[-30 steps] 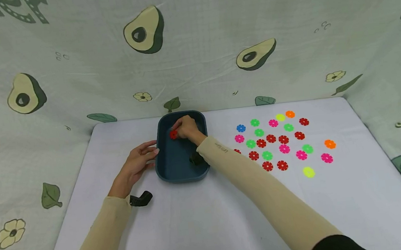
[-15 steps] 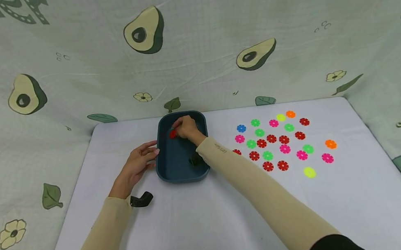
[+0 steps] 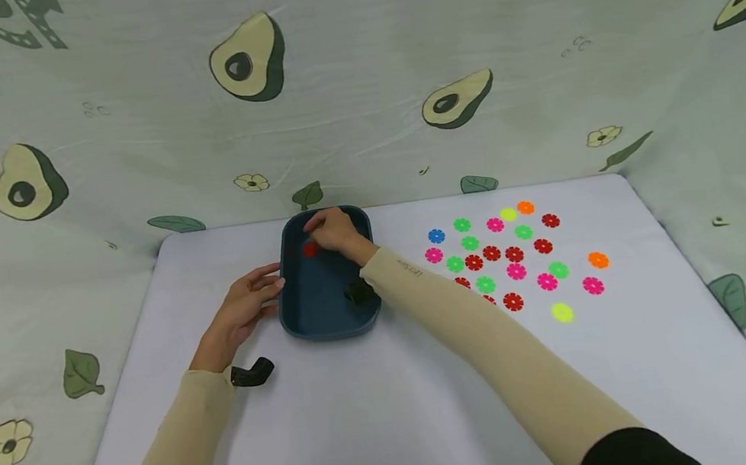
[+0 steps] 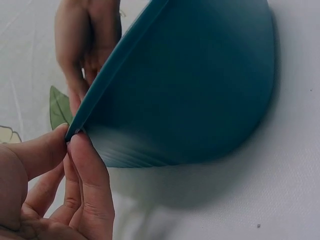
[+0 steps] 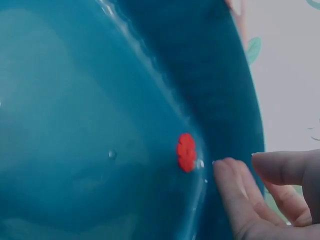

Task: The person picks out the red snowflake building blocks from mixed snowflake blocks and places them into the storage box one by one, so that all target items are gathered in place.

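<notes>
In the head view a dark blue plastic tray [image 3: 316, 312] stands at the back of the white table. My left hand [image 3: 244, 312] is at its left side; the left wrist view has the thumb and forefinger pinching the tray's rim [image 4: 112, 62]. One red flower-shaped disc [image 3: 310, 249] lies on the tray's floor, close to the wall. Over that end hovers my right hand [image 3: 337, 233]. Seen from the right wrist, its thumb and fingers [image 5: 232, 192] are spread beside the disc [image 5: 186, 152], holding nothing.
Right of the tray, several flower-shaped discs lie scattered in red, green, pink, yellow, orange and one blue [image 3: 436, 236]. A patterned cloth [image 3: 359, 111] hangs behind the table. A black wrist device [image 3: 253, 373] juts from the left sleeve.
My right hand has come off the red disc and risen slightly, leaving it in the tray. The left hand keeps its place at the rim. The head view has swung slightly right.
</notes>
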`<state>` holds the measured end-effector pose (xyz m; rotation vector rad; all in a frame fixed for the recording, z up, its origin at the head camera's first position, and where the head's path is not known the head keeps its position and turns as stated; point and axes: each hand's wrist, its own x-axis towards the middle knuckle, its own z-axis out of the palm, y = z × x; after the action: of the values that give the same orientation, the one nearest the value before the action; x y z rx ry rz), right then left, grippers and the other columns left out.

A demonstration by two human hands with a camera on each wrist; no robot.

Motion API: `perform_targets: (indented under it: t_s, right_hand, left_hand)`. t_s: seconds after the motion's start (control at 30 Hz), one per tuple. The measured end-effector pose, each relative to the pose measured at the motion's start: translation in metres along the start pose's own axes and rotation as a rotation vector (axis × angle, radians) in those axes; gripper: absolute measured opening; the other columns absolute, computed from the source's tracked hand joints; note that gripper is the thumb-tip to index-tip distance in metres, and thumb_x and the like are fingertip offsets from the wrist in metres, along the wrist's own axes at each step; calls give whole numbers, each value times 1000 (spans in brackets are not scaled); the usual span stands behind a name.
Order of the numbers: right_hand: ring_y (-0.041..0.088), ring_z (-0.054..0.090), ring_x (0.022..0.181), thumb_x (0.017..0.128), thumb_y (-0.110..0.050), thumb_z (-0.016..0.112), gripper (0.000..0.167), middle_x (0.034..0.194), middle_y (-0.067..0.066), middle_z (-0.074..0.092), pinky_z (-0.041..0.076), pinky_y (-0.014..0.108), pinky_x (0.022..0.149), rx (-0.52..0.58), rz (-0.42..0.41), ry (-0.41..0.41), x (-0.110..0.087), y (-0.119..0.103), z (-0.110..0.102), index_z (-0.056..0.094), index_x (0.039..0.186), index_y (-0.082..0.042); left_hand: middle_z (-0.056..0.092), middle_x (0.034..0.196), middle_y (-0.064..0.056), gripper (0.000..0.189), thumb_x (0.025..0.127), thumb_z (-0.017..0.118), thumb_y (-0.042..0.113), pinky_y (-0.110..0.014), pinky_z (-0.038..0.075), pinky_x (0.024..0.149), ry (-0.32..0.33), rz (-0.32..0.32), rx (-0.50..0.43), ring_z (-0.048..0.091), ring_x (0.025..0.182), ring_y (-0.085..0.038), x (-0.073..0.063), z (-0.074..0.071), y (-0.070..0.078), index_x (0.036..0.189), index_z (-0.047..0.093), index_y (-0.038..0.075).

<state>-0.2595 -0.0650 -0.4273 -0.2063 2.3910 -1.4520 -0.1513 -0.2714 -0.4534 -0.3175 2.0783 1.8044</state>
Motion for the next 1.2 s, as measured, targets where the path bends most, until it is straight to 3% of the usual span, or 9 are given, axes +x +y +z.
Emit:
perform_targets:
  t_s: [0.2, 0.4, 0.63, 0.9, 1.2]
  right_hand:
    - [40, 70, 112, 99, 11, 61, 29, 123, 30, 69, 61, 39, 93, 198, -45, -115, -20, -6, -25, 67, 127, 12]
    - [42, 69, 115, 99, 13, 63, 31, 125, 31, 68, 60, 39, 95, 265, -48, -160, -39, -4, -52, 65, 130, 13]
    - [41, 68, 120, 100, 14, 61, 35, 130, 31, 66, 59, 41, 99, 296, -37, -184, -60, 8, -86, 62, 135, 13]
    - [41, 68, 122, 101, 9, 63, 33, 131, 25, 67, 59, 41, 99, 257, 3, -140, -84, 24, -117, 63, 134, 8]
    - [43, 65, 126, 101, 7, 64, 36, 138, 31, 61, 53, 50, 106, 235, 29, -147, -112, 54, -150, 60, 137, 11]
  left_hand:
    - [57, 126, 0, 62, 109, 62, 18, -23, 57, 81, -11, -3, -3, 64, 96, -6, 1, 0, 0, 164, 36, 8]
    - [58, 124, 2, 62, 110, 61, 16, -23, 57, 80, -20, 4, -3, 65, 95, -5, 2, -1, -1, 165, 34, 7]
    - [59, 120, 6, 63, 109, 61, 16, -22, 57, 79, -21, 7, -1, 64, 92, -4, 2, -1, -1, 165, 33, 6]
    - [60, 118, 8, 62, 109, 63, 17, -22, 57, 78, -21, 4, -21, 66, 91, -5, 1, -2, -3, 164, 36, 7]
    - [62, 114, 10, 61, 108, 65, 19, -22, 57, 78, -26, 4, -38, 66, 91, -5, 0, -3, -2, 162, 39, 7]
